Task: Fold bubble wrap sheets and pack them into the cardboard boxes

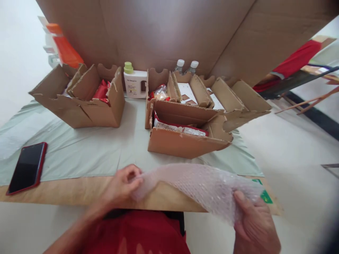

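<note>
A sheet of clear bubble wrap (196,185) stretches between both my hands over the near edge of the wooden table (66,192). My left hand (123,185) pinches its left end, fingers closed. My right hand (254,224) grips the right end, lower and closer to me, beyond the table's corner. Just behind the wrap stands an open cardboard box (182,143) holding white packets with red trim.
A pale green cloth (87,148) covers the table. A black phone in a red case (28,167) lies at the left. More open cardboard boxes (79,98), a white bottle with a green cap (134,83) and two clear bottles (186,67) stand at the back. A cardboard wall rises behind.
</note>
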`<state>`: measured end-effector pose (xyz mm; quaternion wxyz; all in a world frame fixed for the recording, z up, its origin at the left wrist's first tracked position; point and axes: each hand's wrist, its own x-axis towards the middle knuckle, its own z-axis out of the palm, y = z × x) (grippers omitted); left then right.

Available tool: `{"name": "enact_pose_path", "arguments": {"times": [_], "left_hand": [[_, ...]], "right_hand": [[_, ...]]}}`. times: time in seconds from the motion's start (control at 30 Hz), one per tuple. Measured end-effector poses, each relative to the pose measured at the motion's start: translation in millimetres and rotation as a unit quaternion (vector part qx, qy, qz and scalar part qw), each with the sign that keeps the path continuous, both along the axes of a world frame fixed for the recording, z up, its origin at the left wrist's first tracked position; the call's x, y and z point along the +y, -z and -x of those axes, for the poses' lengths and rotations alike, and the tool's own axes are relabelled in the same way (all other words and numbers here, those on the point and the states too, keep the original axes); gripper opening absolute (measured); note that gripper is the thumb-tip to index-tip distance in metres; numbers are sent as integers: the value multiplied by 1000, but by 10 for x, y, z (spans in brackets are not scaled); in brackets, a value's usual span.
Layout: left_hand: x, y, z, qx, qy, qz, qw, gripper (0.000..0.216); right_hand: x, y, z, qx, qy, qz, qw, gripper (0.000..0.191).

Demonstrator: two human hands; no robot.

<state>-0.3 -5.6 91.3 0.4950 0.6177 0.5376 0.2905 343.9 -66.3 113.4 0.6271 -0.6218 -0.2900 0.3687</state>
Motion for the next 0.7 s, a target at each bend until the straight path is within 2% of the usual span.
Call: {"name": "enact_pose_path", "arguments": {"times": [0.07, 0.13, 0.17, 0.23, 0.33, 0.4, 0.5, 0.6, 0.67, 0.7], "left_hand": [[109, -162, 266, -45, -20, 91, 995, 27], [247, -258, 453, -41, -39, 121, 991, 37], [316, -266, 502, -17, -46, 113, 992, 41], [426, -202, 523, 75, -48, 58, 994, 44], [469, -11, 466, 241, -67, -101, 963, 45], [403, 72, 429, 292, -89, -198, 931, 44], [240, 51, 357, 283, -91, -271, 916, 37], [149, -34, 217, 214, -23, -230, 949, 31], [177, -43, 117, 178, 28, -144, 973, 32], [214, -27, 81, 177, 40, -99, 978, 33]], "right_hand": [[60, 48, -75, -77, 28, 24, 996, 37], [145, 167, -73, -182, -11, 57, 982, 37], [192, 249, -52, -239, -43, 72, 967, 37], [276, 432, -5, -354, -84, 89, 927, 40], [319, 651, -17, -505, -34, 59, 860, 55], [282, 694, -79, -564, 20, 10, 825, 58], [231, 602, -52, -581, 21, -55, 812, 37], [302, 465, 360, -558, -68, -104, 821, 23], [412, 418, 809, -538, -162, -133, 817, 23], [472, 411, 1036, -531, -221, -143, 805, 24]]}}
